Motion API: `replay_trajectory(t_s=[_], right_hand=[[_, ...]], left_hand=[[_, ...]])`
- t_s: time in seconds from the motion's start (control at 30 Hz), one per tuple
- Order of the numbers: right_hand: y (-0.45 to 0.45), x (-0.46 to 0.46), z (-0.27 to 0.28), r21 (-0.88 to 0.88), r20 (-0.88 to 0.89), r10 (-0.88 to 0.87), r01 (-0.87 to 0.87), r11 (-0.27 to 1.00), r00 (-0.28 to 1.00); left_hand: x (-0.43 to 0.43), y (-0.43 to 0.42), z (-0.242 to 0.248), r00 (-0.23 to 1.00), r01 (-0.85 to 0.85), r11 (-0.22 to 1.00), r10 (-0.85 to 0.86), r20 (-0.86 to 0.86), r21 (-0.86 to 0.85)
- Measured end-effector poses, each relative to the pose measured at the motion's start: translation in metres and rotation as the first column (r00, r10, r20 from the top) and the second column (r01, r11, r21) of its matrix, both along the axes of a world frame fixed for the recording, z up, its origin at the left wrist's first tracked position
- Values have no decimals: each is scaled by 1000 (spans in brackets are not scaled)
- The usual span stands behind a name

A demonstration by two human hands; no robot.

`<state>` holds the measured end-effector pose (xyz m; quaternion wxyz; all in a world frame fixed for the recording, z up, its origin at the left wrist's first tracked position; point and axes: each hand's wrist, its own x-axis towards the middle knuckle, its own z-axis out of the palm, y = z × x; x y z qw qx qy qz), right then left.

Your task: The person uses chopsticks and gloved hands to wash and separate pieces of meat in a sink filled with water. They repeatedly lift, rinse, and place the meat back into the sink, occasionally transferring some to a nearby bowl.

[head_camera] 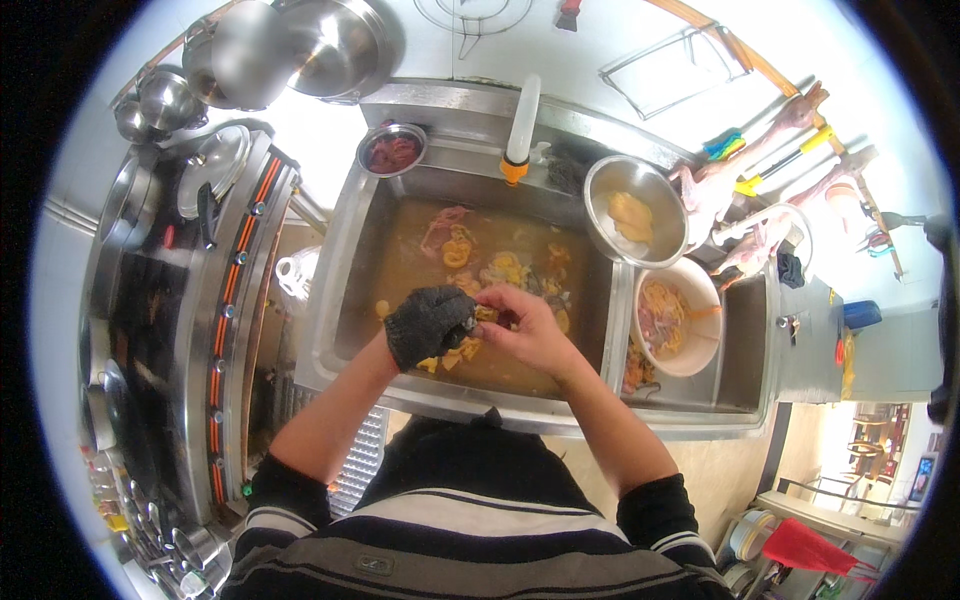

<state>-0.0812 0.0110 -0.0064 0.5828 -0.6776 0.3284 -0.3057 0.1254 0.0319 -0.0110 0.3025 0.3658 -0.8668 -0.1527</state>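
Note:
Over a stainless steel sink basin (pixel 360 300) of murky brown water, my two hands meet on a small dark red and yellow piece of poultry offal (pixel 507 318). My left hand (pixel 431 322) wears a dark knit glove and is closed on the piece's left side. The bare fingers and thumb of my right hand (pixel 529 330) pinch it from the right; they partly hide it. Yellow offal pieces (pixel 506 268) lie in the water just beyond my hands. Farther back is a pinkish, stringy offal piece (pixel 444 229).
Dark red meat fills a small steel bowl (pixel 391 150) at the back left. A faucet with an orange tip (pixel 514 169) overhangs the sink. At right stand a steel bowl (pixel 636 211) and a white bucket (pixel 679 316) of offal. Plucked birds (pixel 720 176) hang beyond; a stove (pixel 225 315) is left.

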Motion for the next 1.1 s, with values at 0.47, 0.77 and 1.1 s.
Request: replay_trajectory(t_s=[0.47, 0.77, 1.1], right_hand=[[9, -5, -7, 551, 386, -198, -53, 833, 901], [-8, -35, -13, 683, 576, -522, -20, 730, 629], [-9, -107, 14, 668, 628, -527, -50, 742, 573]], left_hand=[[-6, 1, -3, 998, 67, 996, -68, -15, -61], [4, 5, 0, 984, -93, 992, 79, -161, -85], [-5, 10, 37, 585, 176, 584, 585, -561, 793]])
